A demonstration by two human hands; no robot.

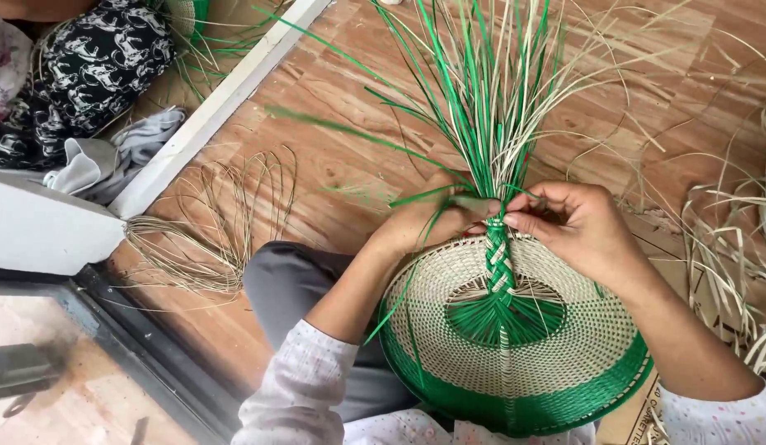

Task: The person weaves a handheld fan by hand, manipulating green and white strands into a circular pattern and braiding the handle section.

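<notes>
A round woven basket base, cream with a green centre and a green rim, is seen resting on the lap of the person, above the grey trousers. Its lower edge is partly cut off by the sleeves and the bottom of the frame. From its centre a green and cream braid rises to the upper rim, where it is met by both hands.

The left hand is placed just left of the braid's top, its fingers closed around a few green strands; the fingertips are largely hidden behind the strips. The right hand is held just right of the braid's top, its fingers pinched on the strands at that point, though exactly which strands are gripped cannot be told.

Above the basket base, a fan of loose green and pale strips spreads out and is cut off by the top edge. One green strip to its left is blurred.

Left of the basket base, a bundle of thin tan fibres lies on the wooden floor. Right of it, pale strips are scattered, partly out of frame. Far upper left, a black and white patterned cloth and a grey cloth are seen beyond a white ledge.
</notes>
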